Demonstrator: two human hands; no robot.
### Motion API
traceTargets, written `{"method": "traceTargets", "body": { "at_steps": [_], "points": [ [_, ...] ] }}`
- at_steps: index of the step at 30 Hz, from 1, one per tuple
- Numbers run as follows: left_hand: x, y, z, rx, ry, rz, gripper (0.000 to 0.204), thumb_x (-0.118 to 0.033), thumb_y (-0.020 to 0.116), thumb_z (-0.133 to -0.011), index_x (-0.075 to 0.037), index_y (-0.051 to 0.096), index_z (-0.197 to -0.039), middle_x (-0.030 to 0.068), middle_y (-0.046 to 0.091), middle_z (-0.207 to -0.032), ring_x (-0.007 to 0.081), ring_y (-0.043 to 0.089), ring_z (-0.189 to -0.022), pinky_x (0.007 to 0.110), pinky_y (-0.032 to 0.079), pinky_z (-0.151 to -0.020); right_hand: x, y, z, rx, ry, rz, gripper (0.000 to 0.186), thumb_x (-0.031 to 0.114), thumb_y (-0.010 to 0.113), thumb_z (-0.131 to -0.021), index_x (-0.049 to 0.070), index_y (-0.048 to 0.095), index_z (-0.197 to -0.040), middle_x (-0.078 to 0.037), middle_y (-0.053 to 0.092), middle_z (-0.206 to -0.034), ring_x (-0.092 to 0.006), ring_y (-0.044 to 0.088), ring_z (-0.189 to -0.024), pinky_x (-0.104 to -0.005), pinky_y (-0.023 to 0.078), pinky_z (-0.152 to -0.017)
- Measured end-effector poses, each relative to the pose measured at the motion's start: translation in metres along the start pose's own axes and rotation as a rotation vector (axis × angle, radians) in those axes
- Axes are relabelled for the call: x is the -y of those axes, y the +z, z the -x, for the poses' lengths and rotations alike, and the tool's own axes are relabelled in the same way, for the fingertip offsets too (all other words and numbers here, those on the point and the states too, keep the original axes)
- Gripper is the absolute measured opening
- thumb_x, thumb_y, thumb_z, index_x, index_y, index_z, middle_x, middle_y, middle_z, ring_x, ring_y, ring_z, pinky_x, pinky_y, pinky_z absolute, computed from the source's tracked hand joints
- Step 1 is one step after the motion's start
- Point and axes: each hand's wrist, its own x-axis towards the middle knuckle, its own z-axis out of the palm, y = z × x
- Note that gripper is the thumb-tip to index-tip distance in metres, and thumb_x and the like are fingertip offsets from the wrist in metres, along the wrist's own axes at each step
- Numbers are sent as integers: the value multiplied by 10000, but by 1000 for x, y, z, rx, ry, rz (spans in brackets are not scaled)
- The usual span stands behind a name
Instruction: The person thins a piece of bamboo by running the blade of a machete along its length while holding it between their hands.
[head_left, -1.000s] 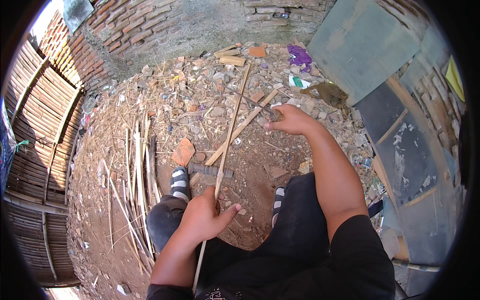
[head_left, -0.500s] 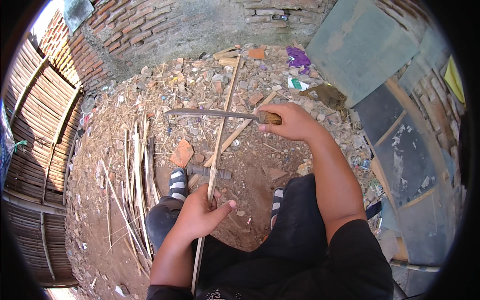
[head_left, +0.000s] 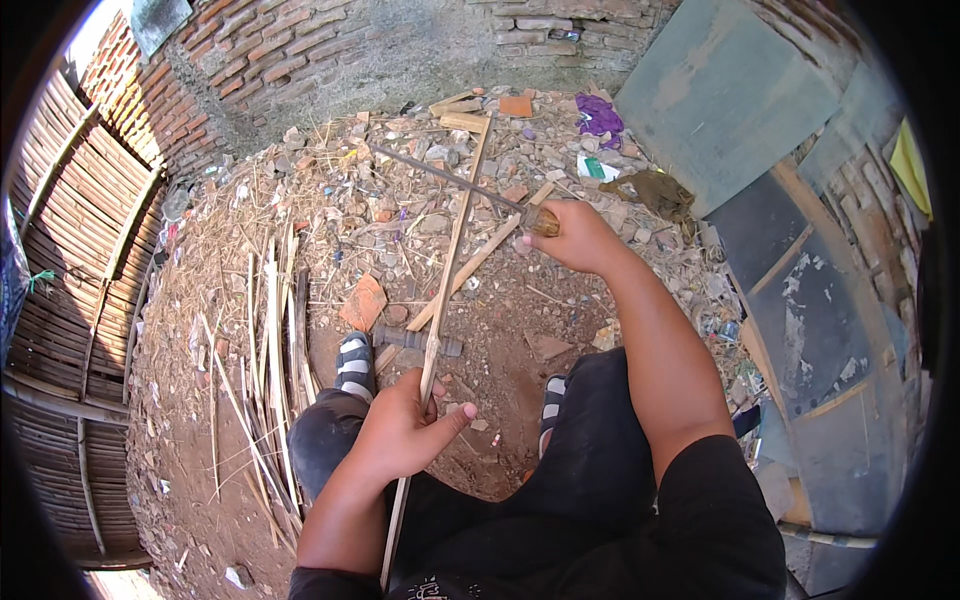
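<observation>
My left hand is closed round a long split bamboo strip, its thumb sticking out to the right. The strip runs from near my lap up and away, tilted slightly right. In my right hand is a machete, gripped by its wooden handle. Its dark blade points to the far left and crosses the strip towards its far end; whether it touches cannot be made out. Beneath them, a second flat strip slants across the ground. Near my left foot rests a dark, ridged bar.
Several split bamboo strips lie in a bundle to my left. A broken orange tile sits near my left foot. Rubble covers the ground towards a brick wall. Grey panels lean at right; a bamboo-slat panel stands at left.
The machete's blade has swung from nearly level to slanting, its tip moving farther away and slightly right. The strip's far end has shifted a little right. My left hand has hardly moved.
</observation>
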Motion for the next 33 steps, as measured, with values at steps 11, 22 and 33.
{"method": "traceTargets", "body": {
  "at_steps": [11,22,33],
  "points": [
    [-4,-2,1,9,-31,8,474,-315,841,-841,30,565,-1011,0,495,-596,86,473,-532,269,399,-505,5,-7,7,296,-41,-96,430,322,832,-793,25,706,-1077,-127,698,-843,-239,643,-764,-382,498,-729],
    [4,2,1,-22,19,46,456,-304,837,-839,24,568,-1006,0,497,-602,94,470,-528,271,396,-504,-9,-12,7,387,-50,-174,403,329,832,-820,7,673,-1003,-38,621,-744,-146,579,-671,-336,464,-629],
    [-3,1,1,-2,-21,6,477,-314,842,-835,35,575,-1020,12,512,-620,98,488,-548,275,413,-523,9,-13,11,442,-135,-84,383,297,827,-824,0,649,-988,-27,586,-707,-143,569,-647,-348,461,-605]
  ]
}}
